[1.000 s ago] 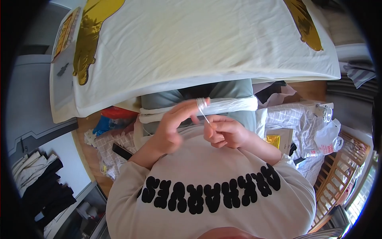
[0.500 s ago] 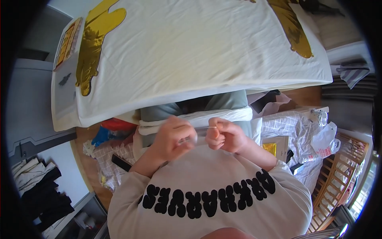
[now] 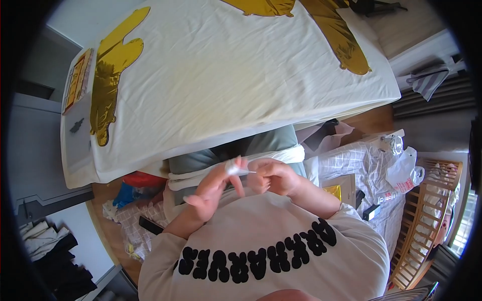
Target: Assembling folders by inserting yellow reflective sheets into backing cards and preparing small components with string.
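In front of my chest, my right hand (image 3: 273,176) is closed in a pinch on a thin whitish strip (image 3: 252,172). The strip runs left toward the fingertips of my left hand (image 3: 213,188). That hand has its fingers spread and its thumb held well apart. A blurred white patch covers its fingertips; whether the strip loops round them I cannot make out. Both hands hover over my lap, short of the white-covered table (image 3: 211,95). Flat gold foil balloons lie on the cover: one at the left (image 3: 108,70), one at the far right (image 3: 341,42), another at the far edge (image 3: 266,6).
A framed red-and-gold item (image 3: 78,80) lies at the table's left end. To my right, a checked cloth (image 3: 346,158) carries a cardboard piece with gold foil, a white plastic bag (image 3: 401,173) and small items. Beyond stands a wooden slatted rack (image 3: 424,220). A dark flat object (image 3: 150,225) lies left.
My left hand has gone from curled and blurred to spread fingers, thumb out. My right hand stays pinched on the strip. The view has shifted, showing more of the table's far side.
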Available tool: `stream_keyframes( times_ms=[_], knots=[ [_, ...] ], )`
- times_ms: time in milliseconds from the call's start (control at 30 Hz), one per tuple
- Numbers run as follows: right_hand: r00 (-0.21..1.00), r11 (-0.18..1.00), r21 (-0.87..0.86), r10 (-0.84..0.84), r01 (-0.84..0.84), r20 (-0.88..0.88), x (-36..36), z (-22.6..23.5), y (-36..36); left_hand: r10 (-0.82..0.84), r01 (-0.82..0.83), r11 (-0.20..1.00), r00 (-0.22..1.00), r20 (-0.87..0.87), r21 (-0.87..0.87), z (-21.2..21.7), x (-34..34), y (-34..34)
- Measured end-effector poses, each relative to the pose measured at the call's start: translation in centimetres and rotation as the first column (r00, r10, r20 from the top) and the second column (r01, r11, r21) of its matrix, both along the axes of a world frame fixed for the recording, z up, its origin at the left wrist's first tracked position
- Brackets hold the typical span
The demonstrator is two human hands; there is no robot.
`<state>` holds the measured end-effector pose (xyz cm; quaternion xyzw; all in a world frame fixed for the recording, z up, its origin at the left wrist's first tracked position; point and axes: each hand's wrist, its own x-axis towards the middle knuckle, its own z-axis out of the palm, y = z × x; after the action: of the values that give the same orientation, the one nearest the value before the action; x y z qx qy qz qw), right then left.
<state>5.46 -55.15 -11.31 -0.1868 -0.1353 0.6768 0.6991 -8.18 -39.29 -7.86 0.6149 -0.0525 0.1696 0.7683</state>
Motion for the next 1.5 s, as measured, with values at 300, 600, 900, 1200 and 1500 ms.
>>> stream_keyframes(
  times_ms=[300, 600, 900, 1200, 1500],
  knots=[
    [0.954, 0.969, -0.247, 0.059, 0.016, 0.294, 0.1, 1.1, -0.4, 0.062, -0.065, 0.998, 0.99, -0.129, -0.025, 0.5, 1.8, 0.8],
    [0.842, 0.956, -0.201, -0.074, 0.212, 0.534, -1.1, 2.1, 1.1, 0.153, -0.149, 0.949, 0.988, 0.005, 0.279, -1.0, 2.0, 1.9],
    [0.561, 0.891, -0.044, -0.245, 0.451, 0.791, -1.0, 1.8, 2.4, 0.251, -0.389, 0.372, 0.916, 0.312, 0.843, -1.1, 3.1, 3.2],
    [0.542, 0.893, -0.053, -0.224, 0.447, 0.81, -1.9, 1.1, 1.8, 0.358, -0.442, 0.604, 0.894, 0.269, 0.664, -2.6, 2.2, 1.1],
    [0.475, 0.85, -0.09, -0.199, 0.519, 0.857, 1.0, 1.5, 2.0, 0.258, -0.212, 0.925, 0.96, -0.11, 0.315, -2.8, 1.5, 1.0]
  ],
)
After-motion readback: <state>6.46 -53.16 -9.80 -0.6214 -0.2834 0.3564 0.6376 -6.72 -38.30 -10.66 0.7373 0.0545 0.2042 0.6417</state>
